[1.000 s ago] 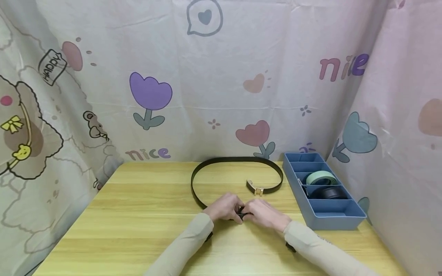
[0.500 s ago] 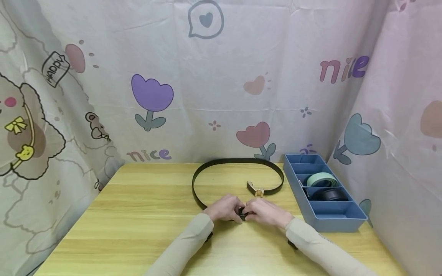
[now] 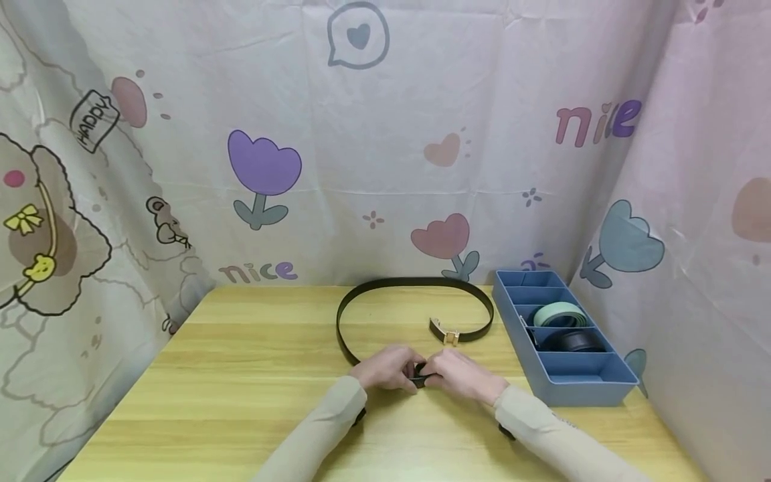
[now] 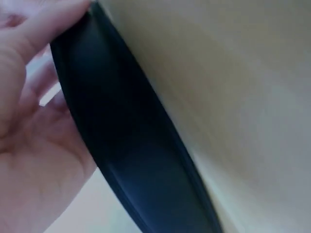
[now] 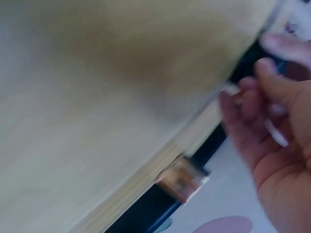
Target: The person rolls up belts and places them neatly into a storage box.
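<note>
A black belt [image 3: 415, 282] stands on its edge on the table in a wide loop. Its gold buckle [image 3: 450, 337] lies at the right end, just beyond my right hand. At the near end, my left hand [image 3: 388, 368] pinches the strap, thumb on one face and fingers behind it; the left wrist view shows the black strap [image 4: 126, 116] up close. My right hand [image 3: 460, 376] meets it fingertip to fingertip and pinches the small curled end of the belt. In the right wrist view the buckle [image 5: 182, 179] stands past the right fingers. The hands partly hide the curl.
A blue divided box [image 3: 587, 393] stands on the right of the wooden table [image 3: 241, 402]. In its compartments sit a rolled mint-green belt [image 3: 560, 312] and a rolled black belt [image 3: 575, 340]. A printed curtain [image 3: 361, 154] hangs behind and at both sides.
The curled belt end between my fingertips has turned and changed shape. My left hand has shifted slightly left and down. The loop and the buckle stay in place.
</note>
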